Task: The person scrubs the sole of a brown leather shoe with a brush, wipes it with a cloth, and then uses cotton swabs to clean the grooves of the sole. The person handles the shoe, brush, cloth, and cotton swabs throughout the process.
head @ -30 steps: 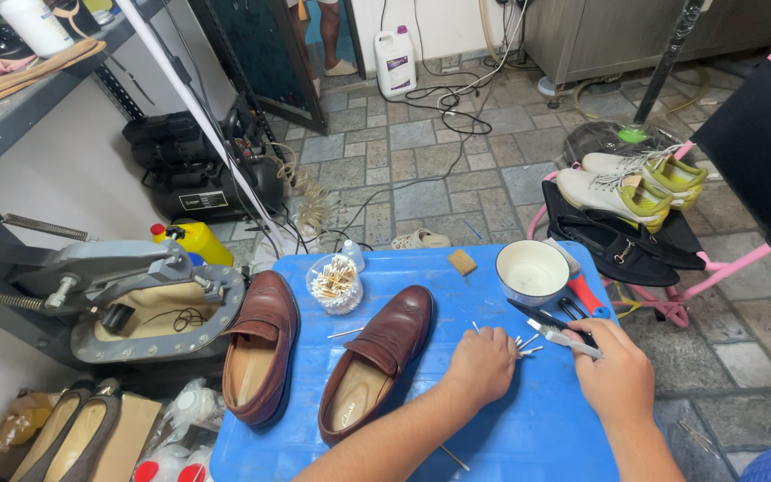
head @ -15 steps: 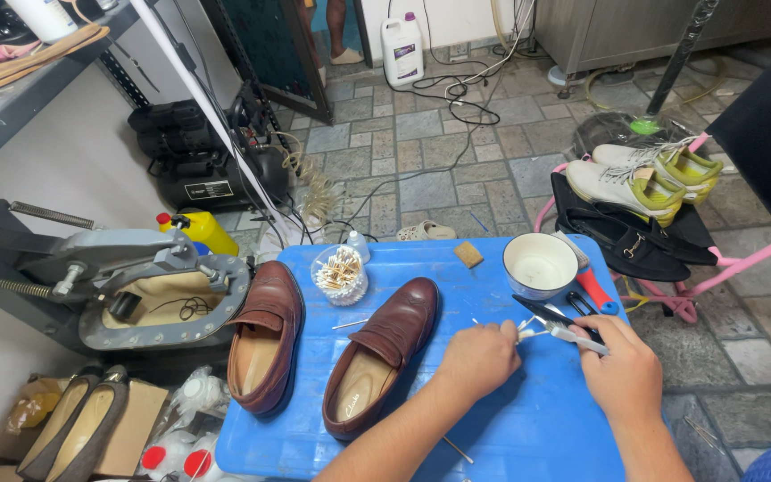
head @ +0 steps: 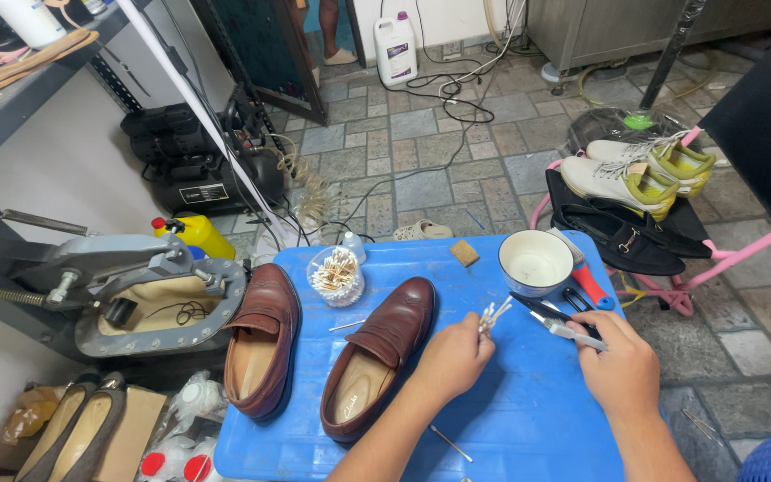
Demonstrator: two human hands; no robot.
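Your left hand (head: 453, 355) pinches thin white cotton swabs (head: 491, 314), tips fanned upward, beside the glossy brown loafer (head: 377, 357). Your right hand (head: 619, 364), fingers curled, grips a slim grey-handled brush (head: 567, 331)

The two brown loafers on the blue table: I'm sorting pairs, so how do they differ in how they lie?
The left loafer hangs over the blue table's left edge; the right loafer lies fully on it. The left one points straight away; the right one angles toward the cup. The left hand is beside the right loafer, well apart from the left one. Both are brown, upright, empty.
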